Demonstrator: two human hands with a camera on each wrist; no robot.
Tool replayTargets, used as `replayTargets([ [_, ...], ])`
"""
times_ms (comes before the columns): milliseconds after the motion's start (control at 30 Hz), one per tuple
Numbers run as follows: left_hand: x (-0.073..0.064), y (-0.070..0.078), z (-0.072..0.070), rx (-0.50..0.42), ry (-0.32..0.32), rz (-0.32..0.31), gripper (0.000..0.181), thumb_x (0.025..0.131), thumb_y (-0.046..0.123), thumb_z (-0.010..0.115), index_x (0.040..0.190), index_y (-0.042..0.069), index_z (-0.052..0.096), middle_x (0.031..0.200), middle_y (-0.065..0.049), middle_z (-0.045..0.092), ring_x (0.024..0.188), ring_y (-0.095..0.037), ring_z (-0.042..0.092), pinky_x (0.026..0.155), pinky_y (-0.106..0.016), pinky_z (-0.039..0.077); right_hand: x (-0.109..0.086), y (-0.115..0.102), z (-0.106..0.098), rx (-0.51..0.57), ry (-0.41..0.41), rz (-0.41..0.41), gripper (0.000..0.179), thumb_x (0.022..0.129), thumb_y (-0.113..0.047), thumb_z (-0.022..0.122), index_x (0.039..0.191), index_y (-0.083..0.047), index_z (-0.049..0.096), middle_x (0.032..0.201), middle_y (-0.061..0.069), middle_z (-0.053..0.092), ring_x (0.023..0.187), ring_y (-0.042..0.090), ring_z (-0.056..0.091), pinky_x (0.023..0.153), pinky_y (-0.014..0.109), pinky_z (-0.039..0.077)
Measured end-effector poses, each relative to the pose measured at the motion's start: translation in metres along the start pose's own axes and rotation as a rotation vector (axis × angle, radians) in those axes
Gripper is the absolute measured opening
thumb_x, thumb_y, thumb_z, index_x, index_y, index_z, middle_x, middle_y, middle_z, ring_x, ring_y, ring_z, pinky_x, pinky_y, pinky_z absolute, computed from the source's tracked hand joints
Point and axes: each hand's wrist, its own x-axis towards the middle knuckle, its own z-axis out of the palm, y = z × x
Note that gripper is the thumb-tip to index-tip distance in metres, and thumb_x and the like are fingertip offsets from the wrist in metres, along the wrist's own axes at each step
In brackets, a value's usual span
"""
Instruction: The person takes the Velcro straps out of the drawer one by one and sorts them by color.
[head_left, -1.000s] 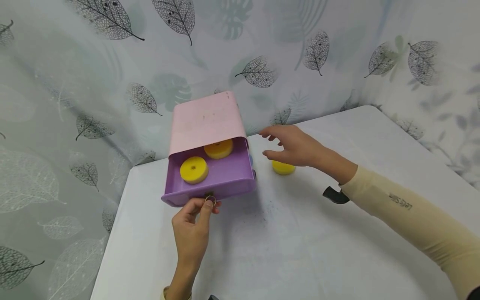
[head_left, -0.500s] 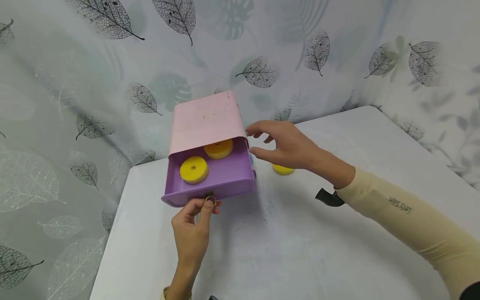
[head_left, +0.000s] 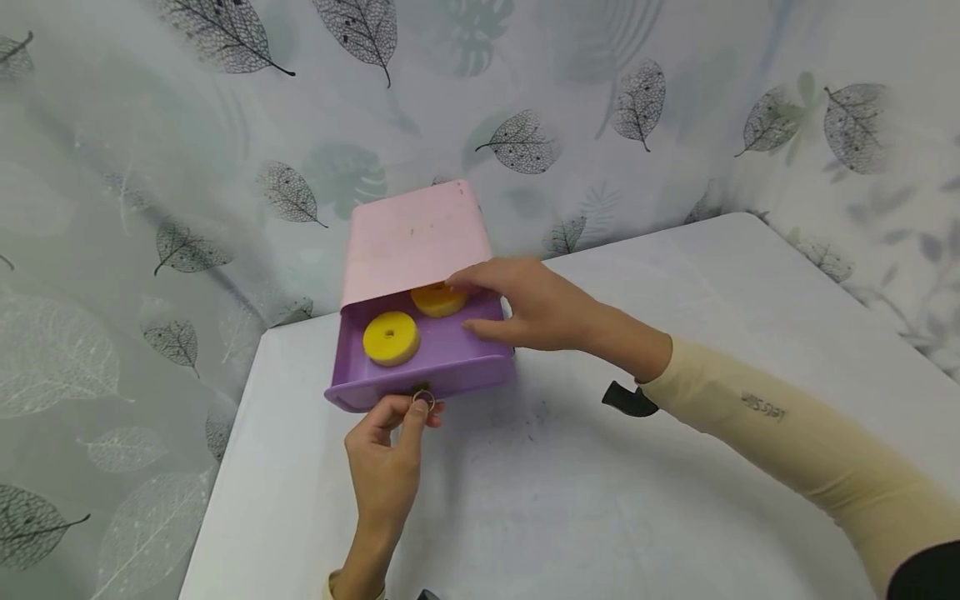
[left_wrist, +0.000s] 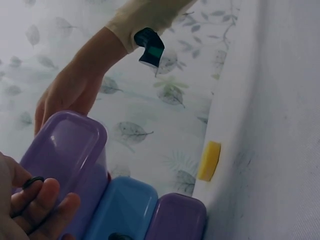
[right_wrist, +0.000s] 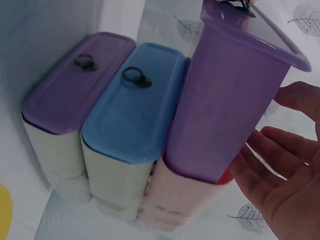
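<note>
In the head view, a purple drawer [head_left: 457,337] stands pulled out from a pink cabinet shell [head_left: 416,242]. Two thick yellow discs lie in it: the front disc [head_left: 391,338], with a small central hole, and the rear disc [head_left: 441,301], partly under the shell's edge. My left hand [head_left: 385,467] pinches the metal ring [head_left: 424,398] on the drawer's front between thumb and fingers. From the right, my right hand [head_left: 543,308] reaches over the drawer's side, thumb and fingers apart, fingertips right at the rear disc.
Below the pulled drawer are a blue drawer [right_wrist: 137,102] and another purple drawer [right_wrist: 80,82], both closed, each with a ring. Another yellow disc [left_wrist: 209,161] lies on the white table [head_left: 600,500] beside the cabinet. Leaf-patterned sheeting [head_left: 562,108] backs the table.
My right hand has moved left, from beside the cabinet to over the drawer. It now hides the yellow disc on the table in the head view. My left hand keeps its pinch on the ring.
</note>
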Motion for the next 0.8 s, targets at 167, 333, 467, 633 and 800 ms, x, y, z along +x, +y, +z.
replayTargets([
  [167, -0.001, 0.0, 0.0, -0.005, -0.001, 0.002, 0.016, 0.101, 0.001, 0.065, 0.086, 0.001, 0.071, 0.082, -0.01, 0.074, 0.081, -0.032, 0.071, 0.094, -0.035, 0.049, 0.007, -0.002, 0.008, -0.033, -0.051, 0.016, 0.048, 0.091, -0.013, 0.079, 0.133, 0.003, 0.064, 0.132, 0.011, 0.067, 0.115, 0.025, 0.064, 0.099, 0.037, 0.049],
  [333, -0.002, 0.001, 0.0, 0.008, 0.004, 0.009, 0.017, 0.1, 0.0, 0.065, 0.085, 0.003, 0.071, 0.081, -0.008, 0.075, 0.079, -0.03, 0.071, 0.091, -0.034, 0.049, 0.016, -0.003, 0.017, 0.007, -0.102, 0.055, 0.047, 0.091, -0.013, 0.08, 0.133, 0.003, 0.064, 0.13, 0.012, 0.068, 0.112, 0.025, 0.067, 0.098, 0.036, 0.051],
  [467, -0.003, 0.001, 0.0, 0.02, 0.007, 0.012, 0.017, 0.1, 0.0, 0.065, 0.084, 0.003, 0.071, 0.079, -0.01, 0.074, 0.078, -0.029, 0.072, 0.089, -0.032, 0.05, 0.02, -0.002, 0.023, 0.049, -0.127, 0.057, 0.046, 0.091, -0.012, 0.08, 0.132, 0.003, 0.064, 0.128, 0.013, 0.068, 0.111, 0.026, 0.068, 0.098, 0.037, 0.052],
  [633, -0.004, 0.001, 0.0, 0.025, 0.013, 0.016, 0.017, 0.099, -0.001, 0.065, 0.084, 0.003, 0.071, 0.079, -0.012, 0.074, 0.078, -0.029, 0.072, 0.088, -0.032, 0.051, 0.025, 0.0, 0.03, 0.052, -0.17, 0.04, 0.043, 0.091, -0.016, 0.081, 0.129, 0.0, 0.065, 0.122, 0.009, 0.069, 0.109, 0.023, 0.068, 0.095, 0.037, 0.053],
  [800, -0.004, 0.001, 0.001, 0.031, 0.012, 0.02, 0.018, 0.099, 0.0, 0.065, 0.083, 0.003, 0.071, 0.078, -0.008, 0.074, 0.079, -0.027, 0.072, 0.087, -0.032, 0.05, 0.031, 0.001, 0.033, 0.004, -0.206, 0.061, 0.044, 0.091, -0.018, 0.081, 0.129, -0.002, 0.066, 0.121, 0.008, 0.07, 0.11, 0.022, 0.066, 0.097, 0.035, 0.051],
])
